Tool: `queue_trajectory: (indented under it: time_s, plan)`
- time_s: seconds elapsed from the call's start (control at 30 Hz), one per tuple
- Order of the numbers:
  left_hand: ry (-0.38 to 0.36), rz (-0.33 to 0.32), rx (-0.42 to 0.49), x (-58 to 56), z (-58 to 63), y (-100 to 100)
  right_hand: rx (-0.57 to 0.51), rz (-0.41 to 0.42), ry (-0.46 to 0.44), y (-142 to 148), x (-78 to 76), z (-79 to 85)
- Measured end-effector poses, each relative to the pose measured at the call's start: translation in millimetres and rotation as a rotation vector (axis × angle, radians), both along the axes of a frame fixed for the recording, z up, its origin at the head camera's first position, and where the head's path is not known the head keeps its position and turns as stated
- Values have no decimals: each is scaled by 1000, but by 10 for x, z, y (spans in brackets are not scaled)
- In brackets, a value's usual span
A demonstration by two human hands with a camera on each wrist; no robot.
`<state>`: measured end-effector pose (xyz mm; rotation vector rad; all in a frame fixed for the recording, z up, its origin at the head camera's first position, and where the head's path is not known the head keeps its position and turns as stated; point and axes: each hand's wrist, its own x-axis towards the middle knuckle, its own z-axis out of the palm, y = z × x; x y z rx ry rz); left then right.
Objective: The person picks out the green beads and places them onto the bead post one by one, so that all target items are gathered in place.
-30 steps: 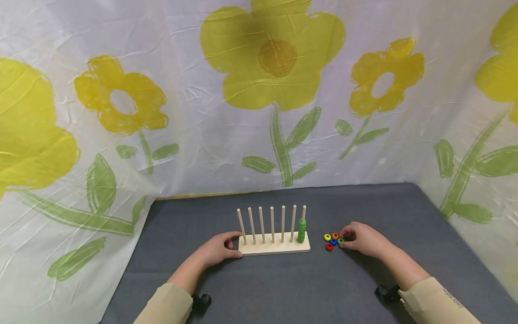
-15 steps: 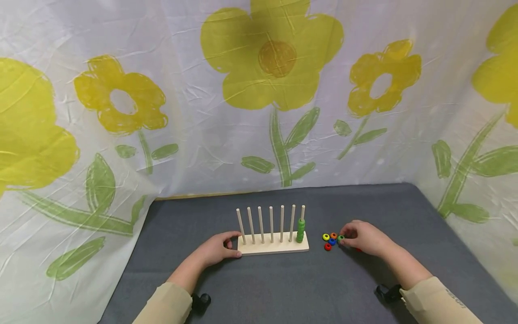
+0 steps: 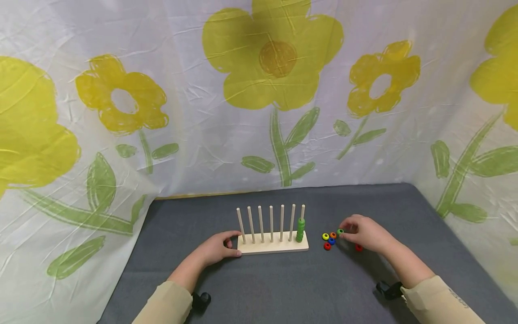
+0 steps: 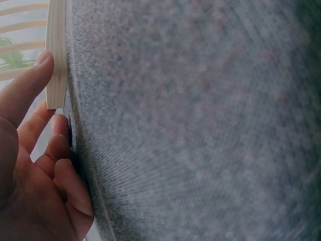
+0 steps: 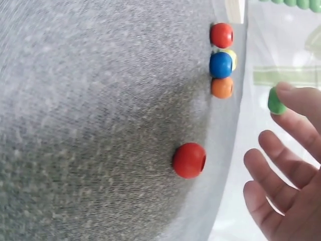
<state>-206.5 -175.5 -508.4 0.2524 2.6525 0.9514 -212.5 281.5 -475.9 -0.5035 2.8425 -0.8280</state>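
Observation:
My right hand (image 3: 368, 233) pinches a green bead (image 5: 276, 101) between thumb and forefinger, and in the right wrist view the bead is up off the table. At the left end of a pale wooden peg board (image 3: 273, 248), my left hand (image 3: 214, 249) grips the base, thumb on the front edge and forefinger behind. Several upright pegs stand in a row on the base. Green beads (image 3: 301, 230) are stacked on the rightmost peg; the other pegs are bare. Yellow (image 3: 325, 236), orange (image 3: 333, 235), blue (image 3: 332, 241) and red (image 3: 327, 246) beads lie clustered left of my right hand.
Another red bead (image 5: 189, 160) lies apart on the table, below my right hand. A dark grey cloth (image 3: 259, 288) covers the table. Behind it hangs a white curtain (image 3: 194, 148) printed with yellow flowers.
The right hand has risen slightly, lifting the green bead away from the cluster. The lone red bead under that hand has come into sight. My left hand holds still on the board.

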Motion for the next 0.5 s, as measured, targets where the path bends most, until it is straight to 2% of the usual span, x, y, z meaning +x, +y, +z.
queue_trajectory:
  time_s: [0.5]
  plan:
    - [-5, 2, 2, -6, -27, -21, -73, -70, 102, -120, 18, 138]
